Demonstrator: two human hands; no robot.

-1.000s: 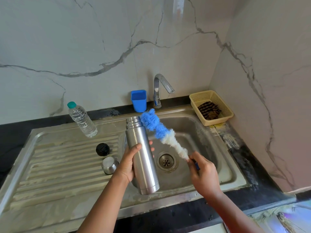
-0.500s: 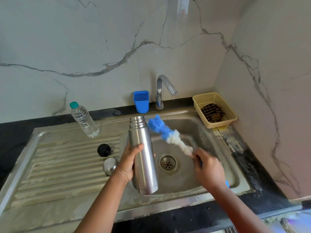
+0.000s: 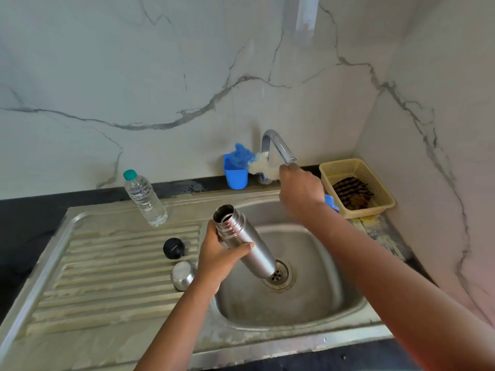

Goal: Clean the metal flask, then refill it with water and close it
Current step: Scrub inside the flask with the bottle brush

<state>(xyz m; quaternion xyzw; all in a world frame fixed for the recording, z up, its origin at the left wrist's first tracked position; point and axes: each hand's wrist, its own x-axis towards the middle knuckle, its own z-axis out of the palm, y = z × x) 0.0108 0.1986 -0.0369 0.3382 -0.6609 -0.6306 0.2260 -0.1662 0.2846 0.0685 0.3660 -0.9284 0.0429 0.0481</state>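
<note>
Over the sink [image 3: 308,328] basin the left hand [image 3: 217,259] grips the open, tilted flask [image 3: 245,241]. At the back edge the right hand [image 3: 300,190] holds the brush [image 3: 247,160] over the blue cup [image 3: 235,175]. Scrubbing looks done; rinsing probably follows.

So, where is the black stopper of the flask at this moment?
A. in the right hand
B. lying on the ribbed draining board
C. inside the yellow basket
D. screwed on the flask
B: the black stopper lies on the draining board, while the flask mouth is open.

The right hand [image 3: 300,191] hides most of the brush handle [image 3: 331,203].
</note>
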